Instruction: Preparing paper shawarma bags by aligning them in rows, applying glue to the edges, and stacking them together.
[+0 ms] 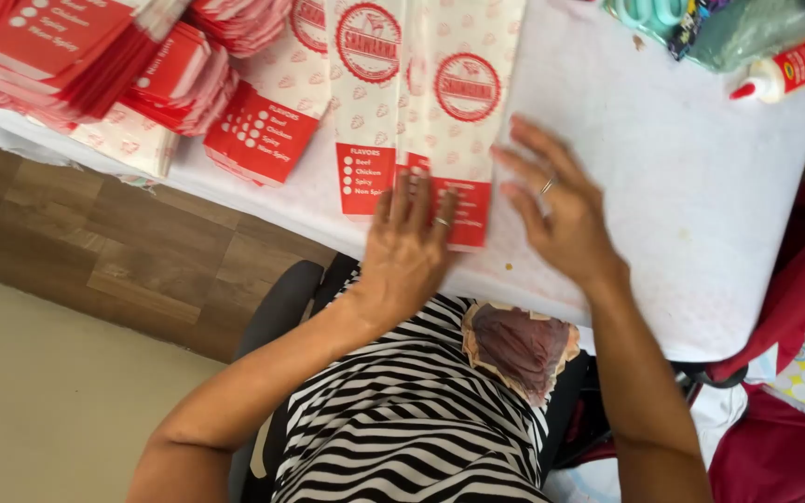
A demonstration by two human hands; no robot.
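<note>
A long white paper bag (463, 102) with red print and a round red emblem lies flat on the white table cover (682, 186). My left hand (407, 251) presses flat on its near red end, fingers apart. My right hand (556, 205) rests flat on the cover just right of that bag, fingers spread, a ring on one finger. A second similar paper bag (365, 102) lies alongside to the left, touching the first.
Stacks of folded red-and-white paper bags (179, 79) fill the table's left end. A glue bottle (784, 70) with a red tip and a green bundle (738, 28) sit at the far right. Red fabric (794, 373) lies right of my lap; wood floor is at left.
</note>
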